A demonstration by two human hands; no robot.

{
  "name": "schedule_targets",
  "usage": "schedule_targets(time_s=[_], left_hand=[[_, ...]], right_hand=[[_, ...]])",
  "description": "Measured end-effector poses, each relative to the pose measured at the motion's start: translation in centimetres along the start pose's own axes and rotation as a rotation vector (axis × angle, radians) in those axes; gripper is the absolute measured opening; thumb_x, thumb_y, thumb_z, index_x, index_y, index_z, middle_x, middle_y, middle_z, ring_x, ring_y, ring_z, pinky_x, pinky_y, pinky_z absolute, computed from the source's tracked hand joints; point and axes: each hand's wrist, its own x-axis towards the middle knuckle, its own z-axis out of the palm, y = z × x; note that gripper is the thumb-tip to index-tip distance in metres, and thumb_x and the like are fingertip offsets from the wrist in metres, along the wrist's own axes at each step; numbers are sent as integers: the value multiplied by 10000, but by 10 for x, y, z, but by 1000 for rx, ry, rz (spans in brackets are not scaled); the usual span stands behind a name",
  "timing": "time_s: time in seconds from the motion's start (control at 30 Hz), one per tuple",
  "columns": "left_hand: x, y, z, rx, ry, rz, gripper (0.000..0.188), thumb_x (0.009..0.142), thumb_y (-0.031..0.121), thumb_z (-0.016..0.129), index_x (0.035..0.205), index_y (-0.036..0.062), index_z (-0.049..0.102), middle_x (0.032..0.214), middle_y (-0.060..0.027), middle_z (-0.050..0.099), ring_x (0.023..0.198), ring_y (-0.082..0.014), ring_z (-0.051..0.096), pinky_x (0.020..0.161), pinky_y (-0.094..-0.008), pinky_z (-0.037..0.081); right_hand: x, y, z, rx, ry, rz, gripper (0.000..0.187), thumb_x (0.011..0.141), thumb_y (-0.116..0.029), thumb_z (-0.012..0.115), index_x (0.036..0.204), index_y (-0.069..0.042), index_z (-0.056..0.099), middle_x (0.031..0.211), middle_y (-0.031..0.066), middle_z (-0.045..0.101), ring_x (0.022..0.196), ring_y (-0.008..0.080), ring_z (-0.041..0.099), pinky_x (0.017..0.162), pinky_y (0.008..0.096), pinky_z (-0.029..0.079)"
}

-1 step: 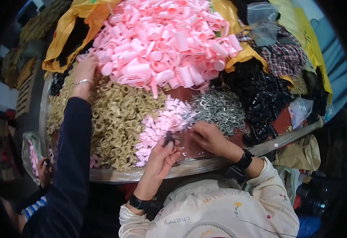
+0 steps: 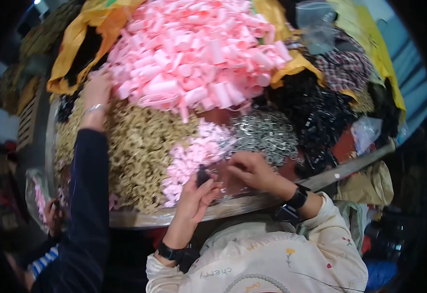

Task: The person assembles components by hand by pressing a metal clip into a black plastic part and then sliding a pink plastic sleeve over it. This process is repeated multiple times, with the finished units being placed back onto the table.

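Observation:
A small black plastic piece (image 2: 203, 177) is pinched between the thumb and fingers of my left hand (image 2: 194, 198), just above the table's near edge. My right hand (image 2: 253, 169) hovers a short way to the right, its fingers curled together; whatever they grip, if anything, is hidden. Beyond my left hand lies a heap of small pale pink pieces (image 2: 190, 158). Silver metal hooks or clips (image 2: 264, 136) are piled just past my right hand. Black plastic parts (image 2: 316, 112) form another heap farther right.
Tan ring-shaped pieces (image 2: 140, 151) cover the left of the table. Pink rolled strips (image 2: 199, 53) rise in a big mound at the back. A co-worker's dark sleeve (image 2: 89, 190) crosses at the left, that hand (image 2: 98, 90) by the mound. The table rim (image 2: 233, 205) is wrapped in plastic.
The black piece in my left hand now stands more upright and shows more plainly. My right hand has shifted slightly left. The whole view has moved a little.

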Motion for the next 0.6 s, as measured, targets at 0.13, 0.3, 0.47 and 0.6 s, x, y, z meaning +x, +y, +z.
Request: schedule_targets(time_s=[0.13,0.3,0.47,0.6], left_hand=[[2,-13,11,628,92,326,137,739,-3,560,868,11,513,786,-53,539,675,-129,536,553,-206,468],[0,-19,4,835,203,536,75,744,35,587,794,-1,545,772,-35,526,658,-92,469,567,-196,386],[14,-29,1,1066,130,721,116,774,105,583,802,9,526,719,-14,499,633,-86,435,580,-205,367],[15,-31,18,1083,126,734,130,787,130,575,803,12,521,694,-7,490,614,-82,422,561,-199,355]], right_hand=[[-5,-2,11,550,90,83,138,752,-155,576,726,-20,590,599,42,562,543,93,514,496,242,412],[-5,-8,30,703,243,41,140,746,-101,547,652,2,554,559,17,513,537,60,450,477,239,382],[-17,-2,25,1136,110,261,156,756,-103,506,635,-5,517,532,-7,455,509,48,398,438,223,326],[-20,6,22,1271,38,254,152,762,-115,498,651,-13,514,528,-13,442,489,44,391,415,213,303]])
